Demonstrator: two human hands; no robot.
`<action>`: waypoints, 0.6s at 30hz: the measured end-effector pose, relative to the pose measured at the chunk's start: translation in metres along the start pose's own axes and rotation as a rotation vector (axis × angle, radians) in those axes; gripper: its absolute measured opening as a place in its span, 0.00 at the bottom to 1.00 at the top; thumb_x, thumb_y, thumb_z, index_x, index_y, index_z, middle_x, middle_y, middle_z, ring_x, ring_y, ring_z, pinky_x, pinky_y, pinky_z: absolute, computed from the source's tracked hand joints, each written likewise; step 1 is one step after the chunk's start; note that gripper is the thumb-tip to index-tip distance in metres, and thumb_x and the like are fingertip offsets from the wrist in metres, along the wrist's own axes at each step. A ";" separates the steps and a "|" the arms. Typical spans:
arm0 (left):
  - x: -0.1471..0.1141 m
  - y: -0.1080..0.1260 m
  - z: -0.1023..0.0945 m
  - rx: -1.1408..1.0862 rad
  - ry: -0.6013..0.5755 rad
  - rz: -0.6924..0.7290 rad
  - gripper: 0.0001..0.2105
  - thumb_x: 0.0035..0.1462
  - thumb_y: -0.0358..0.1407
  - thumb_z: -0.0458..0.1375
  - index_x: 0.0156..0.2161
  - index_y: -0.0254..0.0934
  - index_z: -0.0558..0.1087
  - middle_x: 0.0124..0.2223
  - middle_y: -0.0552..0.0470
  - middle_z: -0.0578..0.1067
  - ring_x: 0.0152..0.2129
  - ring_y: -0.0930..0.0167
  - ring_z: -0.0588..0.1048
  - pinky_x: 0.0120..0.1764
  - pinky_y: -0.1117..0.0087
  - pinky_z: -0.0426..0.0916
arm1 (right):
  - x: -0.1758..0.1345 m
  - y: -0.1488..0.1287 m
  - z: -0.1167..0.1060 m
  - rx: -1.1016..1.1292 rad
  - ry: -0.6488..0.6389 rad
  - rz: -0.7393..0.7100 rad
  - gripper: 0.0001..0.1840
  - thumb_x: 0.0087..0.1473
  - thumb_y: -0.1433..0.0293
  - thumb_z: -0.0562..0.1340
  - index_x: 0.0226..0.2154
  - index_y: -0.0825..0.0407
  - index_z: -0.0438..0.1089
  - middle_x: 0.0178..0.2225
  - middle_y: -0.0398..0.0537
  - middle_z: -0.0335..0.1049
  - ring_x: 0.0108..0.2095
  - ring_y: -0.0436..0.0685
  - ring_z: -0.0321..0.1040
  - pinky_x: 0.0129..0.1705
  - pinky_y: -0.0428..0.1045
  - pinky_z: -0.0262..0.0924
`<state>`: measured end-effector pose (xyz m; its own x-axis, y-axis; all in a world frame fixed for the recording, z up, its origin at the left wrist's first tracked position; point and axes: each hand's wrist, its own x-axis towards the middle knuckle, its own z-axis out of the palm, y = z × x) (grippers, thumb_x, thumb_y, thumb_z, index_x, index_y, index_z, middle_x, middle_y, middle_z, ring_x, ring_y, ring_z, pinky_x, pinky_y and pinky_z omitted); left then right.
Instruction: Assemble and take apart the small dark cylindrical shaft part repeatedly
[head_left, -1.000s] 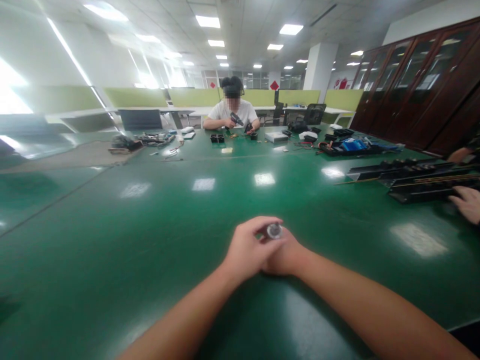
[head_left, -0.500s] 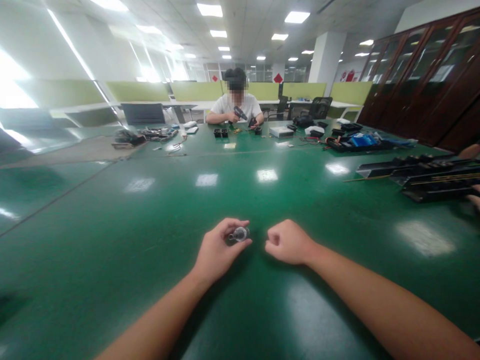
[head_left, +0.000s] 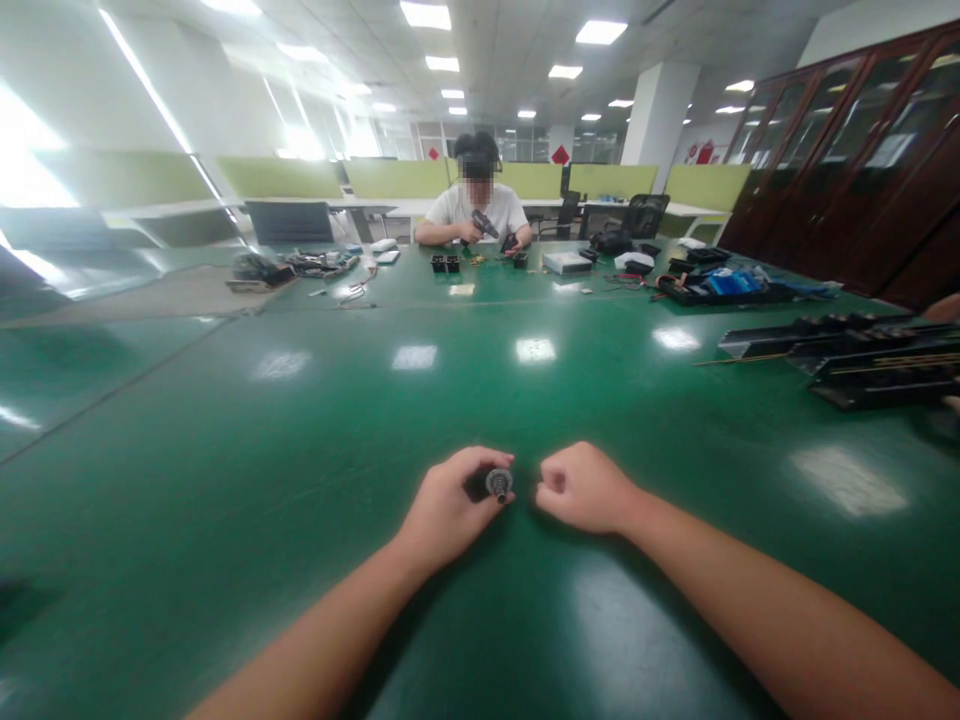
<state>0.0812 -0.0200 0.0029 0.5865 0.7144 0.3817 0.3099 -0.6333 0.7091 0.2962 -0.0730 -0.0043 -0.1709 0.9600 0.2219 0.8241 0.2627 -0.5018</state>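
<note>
My left hand [head_left: 452,505] rests low over the green table [head_left: 360,400], its thumb and fingers curved round a small, round grey part with a stem [head_left: 499,484]. The stem points toward me and the ribbed disc behind it faces up. Its far side is hidden by my fingers. A short gap to the right, my right hand [head_left: 585,488] is curled into a loose fist near the table top. No object shows in the fist, though the inside of the palm is out of sight. The two hands do not touch.
Across the table a person [head_left: 477,200] holds a power drill [head_left: 484,224]. Black boxes [head_left: 445,264], a white box [head_left: 567,262] and a tray with blue items [head_left: 727,285] lie at the far side. Long black rails [head_left: 862,355] lie at the right, with another person's hand at the edge.
The small round part has turned in my left hand, so its stem now points toward me instead of to the left. My right fist has kept its shape.
</note>
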 end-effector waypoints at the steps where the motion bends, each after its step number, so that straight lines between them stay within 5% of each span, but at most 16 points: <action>1: 0.000 0.000 0.000 0.012 0.001 -0.003 0.12 0.52 0.31 0.65 0.43 0.40 0.75 0.45 0.52 0.79 0.42 0.68 0.78 0.48 0.66 0.72 | 0.000 0.000 0.000 -0.002 0.002 -0.001 0.11 0.46 0.71 0.61 0.15 0.54 0.66 0.15 0.39 0.63 0.18 0.46 0.56 0.24 0.44 0.43; 18: 0.002 0.004 -0.002 0.089 -0.006 -0.062 0.15 0.53 0.41 0.67 0.45 0.42 0.77 0.43 0.52 0.80 0.38 0.67 0.77 0.44 0.68 0.71 | -0.001 -0.003 -0.006 0.038 -0.001 0.043 0.09 0.47 0.70 0.62 0.18 0.53 0.69 0.19 0.41 0.69 0.21 0.48 0.62 0.26 0.44 0.48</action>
<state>0.0820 -0.0200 0.0081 0.5688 0.7512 0.3349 0.4104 -0.6121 0.6759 0.2973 -0.0755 0.0013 -0.1363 0.9705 0.1989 0.8094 0.2249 -0.5426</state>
